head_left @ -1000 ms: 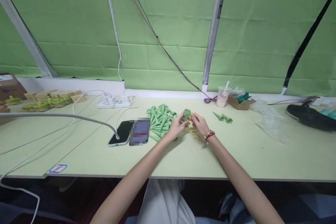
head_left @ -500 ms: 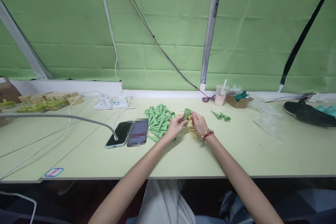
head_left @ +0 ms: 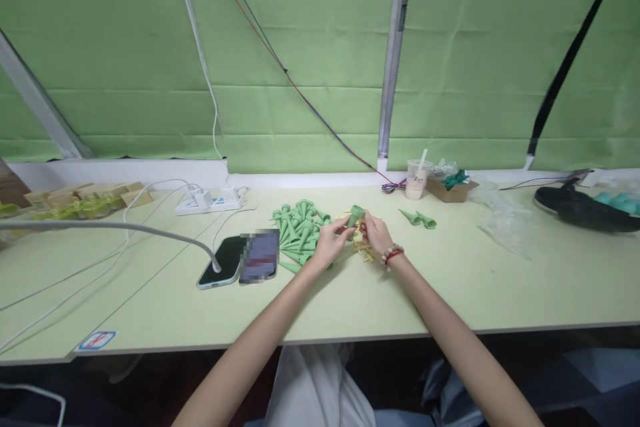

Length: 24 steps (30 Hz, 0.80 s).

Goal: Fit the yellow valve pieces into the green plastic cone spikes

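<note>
My left hand pinches a green plastic cone by its side, wide end up. My right hand is closed at the same cone, fingers pressed to it and to a small yellow piece I cannot make out well. Under both hands lies a little heap of yellow pieces. A pile of several green cones sits just left of my left hand. Two more green cones lie apart to the right.
A phone on a cable and a second, blurred phone lie left of the pile. Behind are a power strip, a drink cup, a small cardboard box, clear plastic bags and a black object at far right.
The view drifted right and down a little. Both hands stayed together on the green cone, with only small finger movements.
</note>
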Motion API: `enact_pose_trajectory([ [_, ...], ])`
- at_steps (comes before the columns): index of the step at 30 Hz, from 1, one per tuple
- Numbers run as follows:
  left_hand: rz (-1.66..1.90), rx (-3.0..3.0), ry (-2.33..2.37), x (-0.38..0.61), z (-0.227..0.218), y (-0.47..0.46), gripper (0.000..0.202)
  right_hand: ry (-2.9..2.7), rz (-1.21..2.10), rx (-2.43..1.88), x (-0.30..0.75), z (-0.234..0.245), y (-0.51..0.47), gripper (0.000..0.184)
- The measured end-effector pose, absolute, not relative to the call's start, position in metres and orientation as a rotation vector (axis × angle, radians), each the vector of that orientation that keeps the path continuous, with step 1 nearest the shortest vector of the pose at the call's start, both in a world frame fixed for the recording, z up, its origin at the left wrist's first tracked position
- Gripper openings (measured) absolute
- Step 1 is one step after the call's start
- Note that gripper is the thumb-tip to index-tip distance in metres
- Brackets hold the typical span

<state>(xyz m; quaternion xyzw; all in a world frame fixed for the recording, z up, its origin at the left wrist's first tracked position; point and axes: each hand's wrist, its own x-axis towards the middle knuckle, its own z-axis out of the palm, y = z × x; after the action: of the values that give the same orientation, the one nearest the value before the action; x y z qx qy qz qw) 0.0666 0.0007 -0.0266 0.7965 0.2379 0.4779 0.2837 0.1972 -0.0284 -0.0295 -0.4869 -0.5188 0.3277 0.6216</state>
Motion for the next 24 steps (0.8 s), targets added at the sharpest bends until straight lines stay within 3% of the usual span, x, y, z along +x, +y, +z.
enact_pose_trajectory([
  [7,1.345,2.473,0.627,0.061,-0.026,0.001,0.032,-1.041,0.94,-1.149,0.196,-0.027,-0.027,0.053],
  [11,1.272,2.685,0.663,0.058,-0.03,0.003,0.032,-1.141,0.705,-1.077,0.202,-0.024,-0.032,0.052],
  [16,1.306,2.848,0.776,0.057,-0.029,-0.001,0.027,-1.544,0.285,-1.327,0.213,-0.029,-0.029,0.035],
  [24,1.505,2.951,0.712,0.063,-0.021,-0.024,0.028,-0.994,0.057,-1.793,0.26,-0.052,-0.019,0.023],
])
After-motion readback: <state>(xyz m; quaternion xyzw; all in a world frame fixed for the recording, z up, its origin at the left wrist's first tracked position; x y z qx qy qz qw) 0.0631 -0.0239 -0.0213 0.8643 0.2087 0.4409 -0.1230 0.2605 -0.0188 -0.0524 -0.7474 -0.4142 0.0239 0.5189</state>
